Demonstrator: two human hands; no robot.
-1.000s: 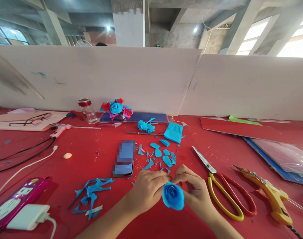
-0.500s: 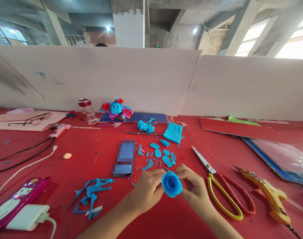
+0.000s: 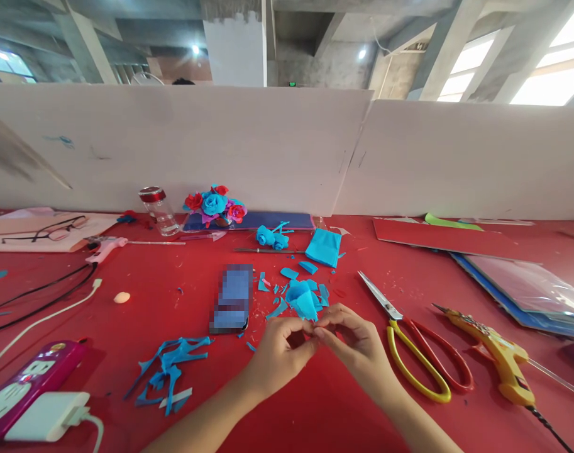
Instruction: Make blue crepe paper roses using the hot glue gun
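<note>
A blue paper flower (image 3: 303, 302) points away from me, seen from its side, above loose cut petals. My left hand (image 3: 284, 349) is closed, with thumb and forefinger pinching at the flower's base. From the other side my right hand (image 3: 351, 336) pinches the same spot, its fingertips meeting the left ones. The base itself is hidden behind the fingers. Beyond the hands lie blue petals (image 3: 308, 267) and small scraps. Two finished blue flowers (image 3: 271, 236) rest near a folded blue paper stack (image 3: 323, 247).
Large scissors (image 3: 390, 321) and a yellow glue gun (image 3: 496, 352) lie to the right. A phone (image 3: 231, 299), blue scraps (image 3: 168, 371) and a power strip (image 3: 32, 384) are on the left. Farther back stand a glass bottle (image 3: 159, 211) and a flower arrangement (image 3: 215, 204), before a white partition.
The flower has turned from facing me to pointing away, tipped over the petals. Both hands have come together at its base. The view has shifted slightly to the right.
</note>
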